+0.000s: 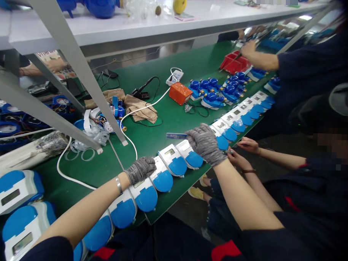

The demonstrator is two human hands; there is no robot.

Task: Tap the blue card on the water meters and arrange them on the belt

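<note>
A row of blue-and-white water meters (pixel 177 165) with small display windows runs along the near edge of the green bench. My left hand (pixel 141 170), in a grey knit glove, lies on the white part of one meter (pixel 162 180); its fingers are bent together and their tips are hidden. Farther right, my right hand (pixel 207 144), also gloved, is closed on a narrow flat blue strip (pixel 176 136) that sticks out to the left. Just below that hand is another meter (pixel 194 160) with a blue lid.
An orange box (pixel 180 93), a power strip (pixel 175 77) and blue meter bodies (pixel 211 96) stand behind the row. A white cable (pixel 130 144) crosses the bench (pixel 159 126). Slanted grey supports (pixel 76 66) hold a shelf (pixel 114 29). Co-workers' hands (pixel 243 154) are close at right.
</note>
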